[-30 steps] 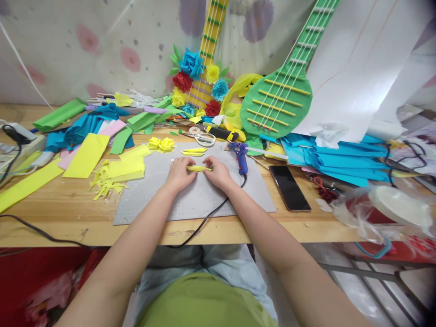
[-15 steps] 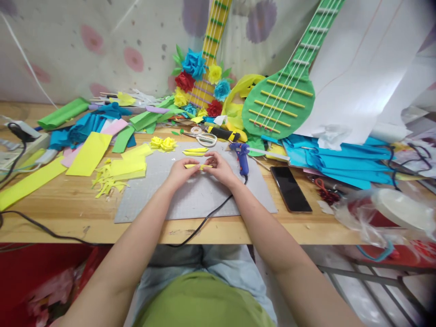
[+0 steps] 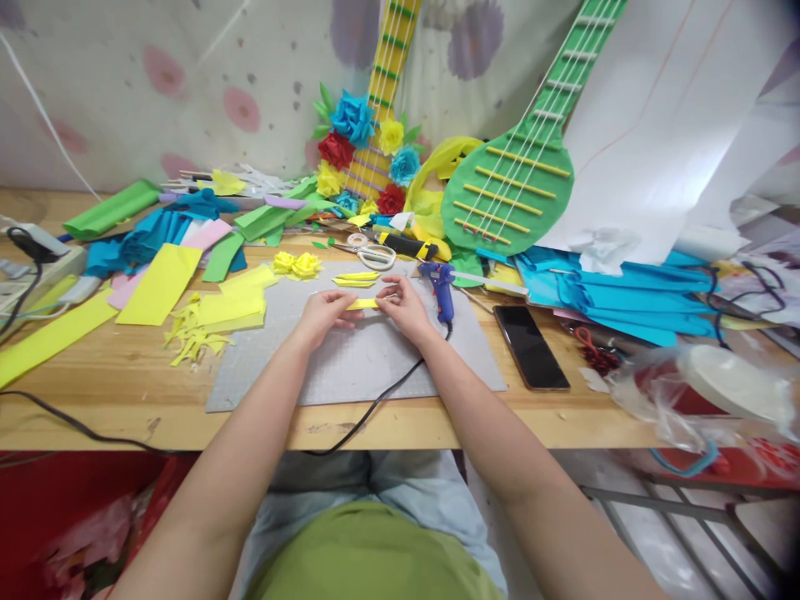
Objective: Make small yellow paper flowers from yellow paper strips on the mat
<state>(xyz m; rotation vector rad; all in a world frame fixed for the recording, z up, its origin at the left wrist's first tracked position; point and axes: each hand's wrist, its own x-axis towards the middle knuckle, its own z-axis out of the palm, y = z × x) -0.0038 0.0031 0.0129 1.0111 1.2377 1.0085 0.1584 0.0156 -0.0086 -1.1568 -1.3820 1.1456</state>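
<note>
Blue glue gun beside right hand | black cord crossing mat

The mat is open in its middle; the cord bars near right, glue gun right, scissors far.
</note>
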